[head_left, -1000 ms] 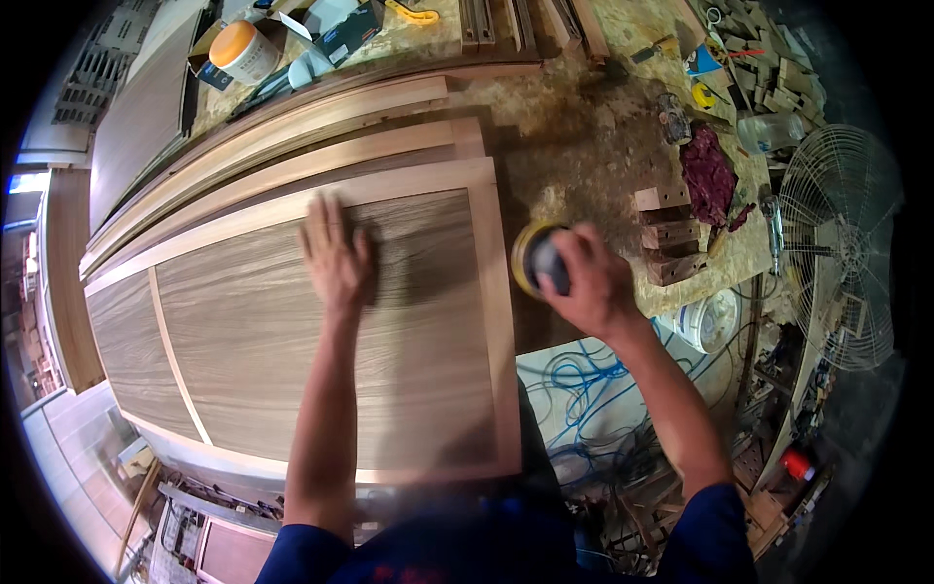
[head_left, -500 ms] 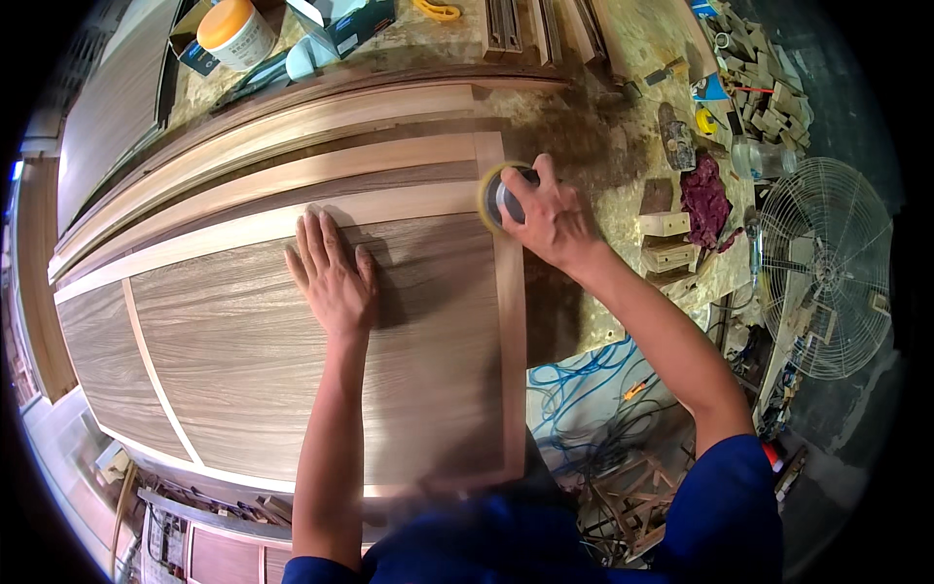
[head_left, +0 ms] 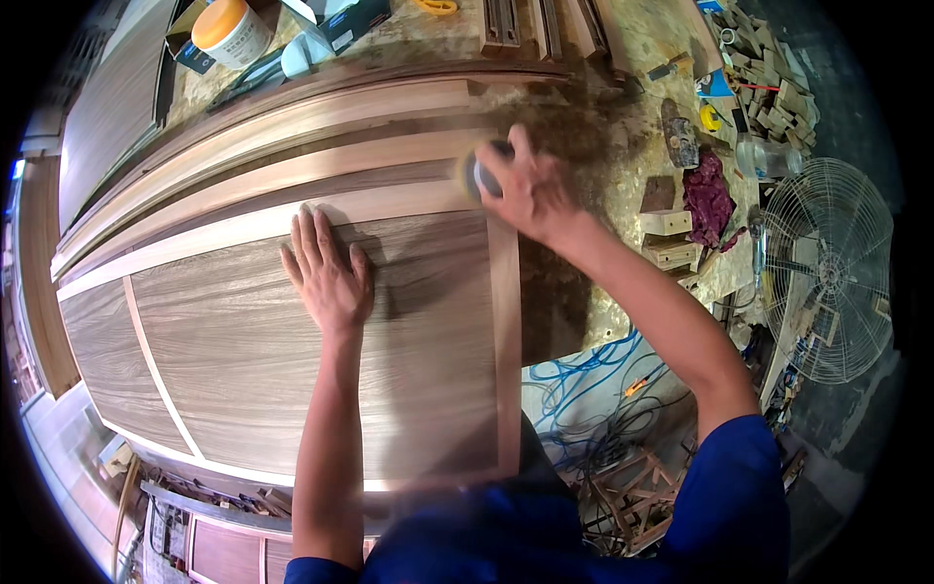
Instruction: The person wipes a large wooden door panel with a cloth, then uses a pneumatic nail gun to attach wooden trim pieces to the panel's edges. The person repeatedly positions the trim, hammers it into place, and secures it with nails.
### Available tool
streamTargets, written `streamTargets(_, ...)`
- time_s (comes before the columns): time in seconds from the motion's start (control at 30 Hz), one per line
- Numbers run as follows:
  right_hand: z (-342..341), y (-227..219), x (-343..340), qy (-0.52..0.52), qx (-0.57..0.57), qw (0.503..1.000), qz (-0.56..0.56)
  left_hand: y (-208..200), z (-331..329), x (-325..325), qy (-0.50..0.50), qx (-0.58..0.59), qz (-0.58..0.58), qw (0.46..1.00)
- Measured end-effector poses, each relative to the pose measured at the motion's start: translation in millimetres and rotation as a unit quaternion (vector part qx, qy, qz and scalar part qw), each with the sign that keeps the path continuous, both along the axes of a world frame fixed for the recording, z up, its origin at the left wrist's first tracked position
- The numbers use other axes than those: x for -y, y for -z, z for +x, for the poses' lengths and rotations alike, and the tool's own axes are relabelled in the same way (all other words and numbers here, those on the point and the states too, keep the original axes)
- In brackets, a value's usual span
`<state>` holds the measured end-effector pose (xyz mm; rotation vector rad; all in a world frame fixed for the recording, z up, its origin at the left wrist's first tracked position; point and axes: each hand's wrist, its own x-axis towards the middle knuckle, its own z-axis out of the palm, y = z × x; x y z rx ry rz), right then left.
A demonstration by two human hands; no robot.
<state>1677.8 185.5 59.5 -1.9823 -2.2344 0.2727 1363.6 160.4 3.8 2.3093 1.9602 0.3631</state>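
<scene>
Currently resting spread left hand [head_left: 331, 284] on pale-framed brown wood panel [head_left: 243, 321]; gripping round black yellow-rimmed tool [head_left: 474, 178] in right hand [head_left: 537, 195].

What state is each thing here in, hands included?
Framed wooden panel: lying flat
Left hand: flat on the panel
Round yellow-rimmed tool: held, blurred
Right hand: gripping that tool
Orange-lidded tub: closed, upright
Crimson cloth: crumpled
Blue tubing: tangled
Caged fan: running or off, unclear

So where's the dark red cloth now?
In the head view, the dark red cloth lies at right on the workbench, just right of the wooden blocks and left of the fan.
</scene>
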Motion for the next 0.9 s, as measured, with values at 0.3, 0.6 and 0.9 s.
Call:
streamTargets(0.3, 26, 5, -13, 0.007, 0.005, 1.000, 0.020, -1, 6, 0, 0.004, 0.000, 0.005, 1.000)
streamTargets(0.6, 0, -18, 119, -0.082, 0.000, 0.994, -0.066, 2, 0, 1, -0.001, -0.006, 0.003, 1.000)
streamTargets(0.9, -7, -12, 105, -0.001, -0.014, 0.994, -0.105, 4, -1, 1, -0.002, -0.012, 0.002, 1.000)
